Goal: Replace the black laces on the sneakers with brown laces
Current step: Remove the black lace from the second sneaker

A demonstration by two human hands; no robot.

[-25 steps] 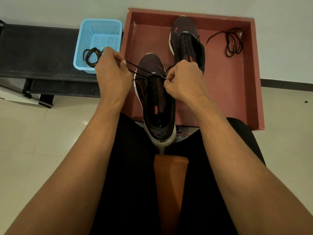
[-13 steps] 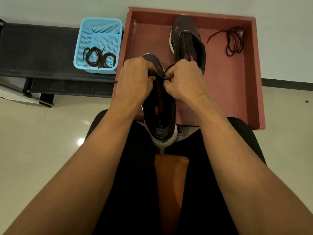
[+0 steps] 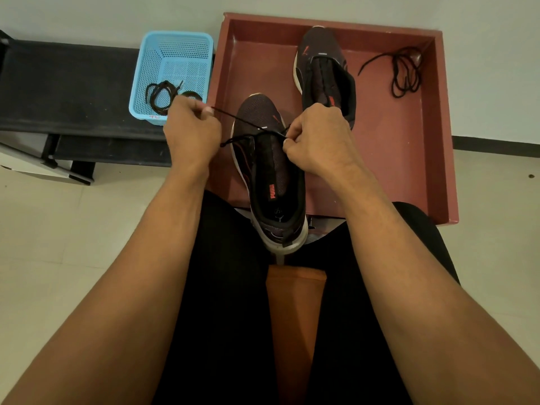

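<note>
1. A seated person's black-clad thighs (image 3: pixel 228 287) frame an orange seat (image 3: pixel 295 317), below and nearer than both hands.
2. Between the forearms, a dark Puma sneaker (image 3: pixel 271 176) rests with its white heel near the knees and its toe pointing away, over the near edge of a red tray (image 3: pixel 394 159).
3. The left hand (image 3: pixel 191 133), fingers curled, pinches one strand of a dark lace (image 3: pixel 242 119) at its fingertips. The strand runs taut from there to the sneaker's forward eyelets.
4. The right hand (image 3: pixel 317 138), also curled, pinches the lace at the shoe's right side. A second strand crosses the tongue, and its free end lies just beside the left hand. Whether this lace is black or brown cannot be told.
5. Just beyond the left hand, a blue basket (image 3: pixel 175 45) sits on a black bench (image 3: pixel 67 83), holding coiled dark laces (image 3: pixel 162 95).
6. Just beyond the right hand, a second sneaker (image 3: pixel 321 68) stands unlaced in the tray.
7. Well to the right of the right hand and farther off, a loose black lace (image 3: pixel 404 71) lies in the tray's far corner.
</note>
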